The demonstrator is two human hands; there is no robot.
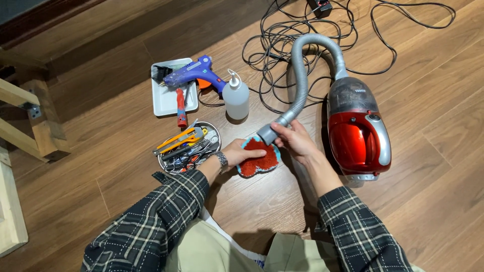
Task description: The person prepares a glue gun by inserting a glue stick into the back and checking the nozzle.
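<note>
On the wood floor (428,166), a red vacuum (359,132) lies by the right hand (297,141), whose grip is closed around the hose nozzle (267,133). That nozzle sits at the edge of a small red tufted piece (258,162), pinned flat by the left hand (241,152) with fingers spread, holding nothing. Cleaning the pile looks underway; next calls for steady passes across it.

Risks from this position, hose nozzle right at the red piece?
1. The right hand holds the hose nozzle right over the small red tufted piece; only the left hand pins it, so suction might lift it.
2. The loose black cable lies tangled behind the vacuum; it may snag.
</note>
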